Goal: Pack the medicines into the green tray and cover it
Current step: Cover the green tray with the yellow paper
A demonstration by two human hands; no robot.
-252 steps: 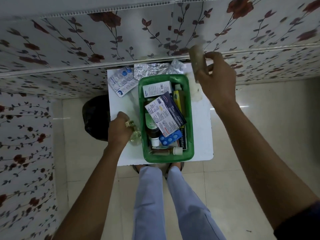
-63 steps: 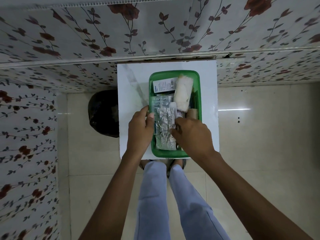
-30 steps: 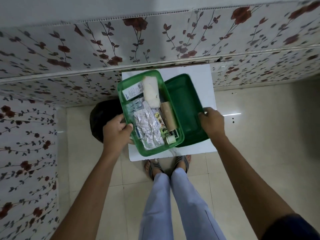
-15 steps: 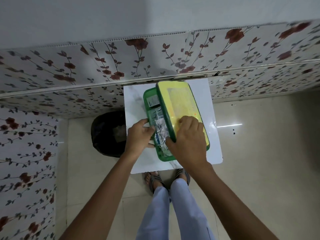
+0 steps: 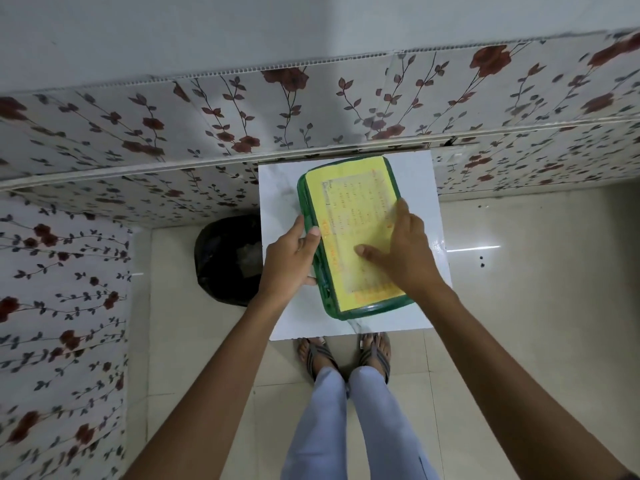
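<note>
- Green tray [image 5: 313,258] sits mid-way on the white table [image 5: 280,188], its yellow-labelled lid [image 5: 353,220] laid on top.
- Left hand [image 5: 289,258] grasps the tray's left wall; right hand [image 5: 403,249] lies flat on the lid, gripping nothing.
- Press evenly around the rim (the left edge looks unseated) while steadying the tray.

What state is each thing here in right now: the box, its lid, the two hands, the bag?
Green tray: covered, on the white table.
Lid: lying on the tray, yellow label up.
Left hand: gripping the tray's left edge.
Right hand: flat on the lid.
Black bag: on the floor.
</note>
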